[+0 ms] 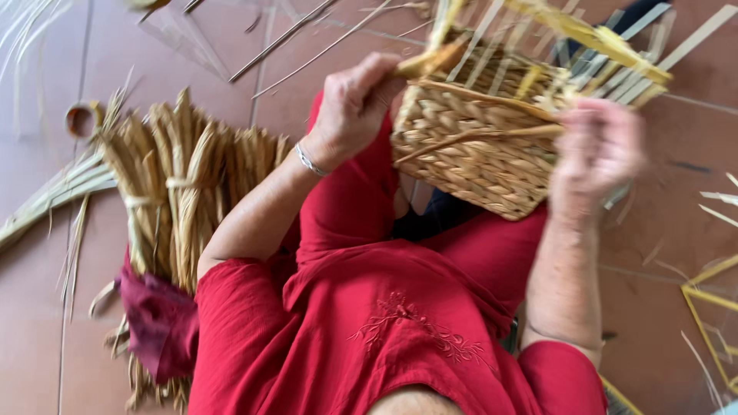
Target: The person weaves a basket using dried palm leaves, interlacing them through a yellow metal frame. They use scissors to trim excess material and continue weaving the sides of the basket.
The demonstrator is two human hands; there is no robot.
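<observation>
A half-woven straw basket point(477, 146) rests tilted on my lap, with loose flat strips sticking up from its rim. My left hand point(355, 104) grips the basket's left corner at the rim, a thin bracelet on the wrist. My right hand point(600, 150), blurred by motion, holds a thin straw strand point(477, 134) that runs across the basket's side. I wear red clothes and sit on the floor.
Tied bundles of dried straw point(184, 184) lie on the tiled floor at my left, partly on a dark red cloth point(157, 319). Long loose reeds point(307, 38) lie beyond. Yellow strips point(711, 307) lie at the right. A small tape roll point(81, 119) sits far left.
</observation>
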